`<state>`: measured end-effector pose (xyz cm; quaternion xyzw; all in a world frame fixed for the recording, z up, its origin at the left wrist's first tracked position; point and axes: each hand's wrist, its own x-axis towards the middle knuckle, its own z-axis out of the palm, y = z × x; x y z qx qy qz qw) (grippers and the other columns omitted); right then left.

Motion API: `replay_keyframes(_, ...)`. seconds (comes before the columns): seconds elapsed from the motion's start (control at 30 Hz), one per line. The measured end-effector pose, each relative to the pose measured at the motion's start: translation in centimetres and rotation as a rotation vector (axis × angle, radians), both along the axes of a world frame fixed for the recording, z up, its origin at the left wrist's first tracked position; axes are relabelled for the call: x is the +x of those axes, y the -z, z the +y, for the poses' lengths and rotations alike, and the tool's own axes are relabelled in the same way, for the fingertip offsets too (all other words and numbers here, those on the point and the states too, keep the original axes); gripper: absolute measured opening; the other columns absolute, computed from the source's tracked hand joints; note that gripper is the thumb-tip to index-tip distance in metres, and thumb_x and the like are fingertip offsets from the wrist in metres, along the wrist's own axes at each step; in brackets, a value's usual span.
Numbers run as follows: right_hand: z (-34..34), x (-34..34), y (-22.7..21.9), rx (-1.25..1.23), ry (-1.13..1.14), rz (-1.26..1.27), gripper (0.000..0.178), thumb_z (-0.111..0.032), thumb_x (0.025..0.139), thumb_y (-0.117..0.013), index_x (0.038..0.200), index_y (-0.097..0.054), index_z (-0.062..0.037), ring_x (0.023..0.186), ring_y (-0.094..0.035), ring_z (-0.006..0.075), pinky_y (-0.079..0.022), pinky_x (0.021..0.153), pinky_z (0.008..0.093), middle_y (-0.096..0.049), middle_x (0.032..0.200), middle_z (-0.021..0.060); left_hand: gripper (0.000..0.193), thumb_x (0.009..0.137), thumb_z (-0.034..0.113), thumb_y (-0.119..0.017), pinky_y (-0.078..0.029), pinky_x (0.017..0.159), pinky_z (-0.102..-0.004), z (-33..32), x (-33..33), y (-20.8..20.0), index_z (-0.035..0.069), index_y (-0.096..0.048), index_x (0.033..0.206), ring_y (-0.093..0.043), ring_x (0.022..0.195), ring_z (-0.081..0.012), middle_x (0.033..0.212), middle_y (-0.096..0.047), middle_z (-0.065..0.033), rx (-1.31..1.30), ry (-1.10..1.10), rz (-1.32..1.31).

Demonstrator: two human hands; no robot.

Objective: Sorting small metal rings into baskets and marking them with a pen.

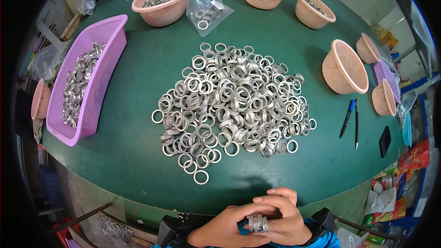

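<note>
Snugly, ring stack between left hand and right hand, both curled round it.

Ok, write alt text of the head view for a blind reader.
A left hand and a right hand hold several metal rings at the near edge of a green table. Beyond lies a large ring pile, flanked by a purple basket and pink bowls.

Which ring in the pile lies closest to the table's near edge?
The ring at the front-left tip of the pile, lying flat; every other one sits farther back.
</note>
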<state>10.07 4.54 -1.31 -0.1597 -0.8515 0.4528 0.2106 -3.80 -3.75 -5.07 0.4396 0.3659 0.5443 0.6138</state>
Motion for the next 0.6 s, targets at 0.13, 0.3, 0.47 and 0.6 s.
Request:
replay_keyframes(0.13, -0.3, -0.2, -0.1, 0.06, 0.038, 0.052, 0.018, -0.019, 0.065, -0.061, 0.073, -0.06, -0.0035, 0.096, -0.045, 0.0325, -0.031, 0.084, 0.0427, -0.051, 0.105, 0.0196, 0.041, 0.064, 0.015, -0.069, -0.045, 0.066, -0.0255, 0.2, 0.3, -1.0, -0.001, -0.053, 0.097, -0.057, 0.075, -0.0144, 0.085, -0.059, -0.0103, -0.118, -0.018, 0.016)
replay_keyframes(0.3, -0.4, -0.3, 0.3, 0.115, 0.044, 0.103, 0.016, -0.018, 0.065, -0.06, 0.064, -0.055, -0.0029, 0.091, -0.048, 0.0321, -0.033, 0.082, 0.042, -0.053, 0.1, 0.0213, 0.034, 0.064, 0.017, -0.069, -0.046, 0.061, -0.0245, 0.2, 0.2, -1.6, 0.001, -0.056, 0.091, -0.058, 0.067, -0.0135, 0.076, -0.06, -0.0089, -0.123, -0.04, 0.139)
replay_keyframes(0.47, -0.1, -0.5, 0.1, 0.108, 0.016, 0.117, 0.018, -0.016, 0.063, -0.063, 0.063, -0.053, -0.001, 0.087, -0.05, 0.0317, -0.036, 0.078, 0.0417, -0.054, 0.098, 0.0209, 0.031, 0.063, 0.017, -0.069, -0.046, 0.058, -0.025, 0.3, 0.1, -1.9, 0.003, -0.058, 0.087, -0.06, 0.065, -0.0168, 0.073, -0.06, -0.0103, -0.124, -0.054, 0.203)
replay_keyframes(0.6, -0.5, 0.1, 0.6, 0.114, 0.015, -0.023, 0.015, -0.021, 0.062, -0.062, 0.068, -0.064, -0.0073, 0.092, -0.044, 0.024, -0.033, 0.078, 0.0329, -0.056, 0.099, 0.0102, 0.029, 0.062, 0.017, -0.069, -0.047, 0.056, -0.0256, 0.4, 0.1, -2.2, 0.002, -0.058, 0.084, -0.061, 0.063, -0.0189, 0.07, -0.06, -0.011, -0.096, -0.069, 0.27)
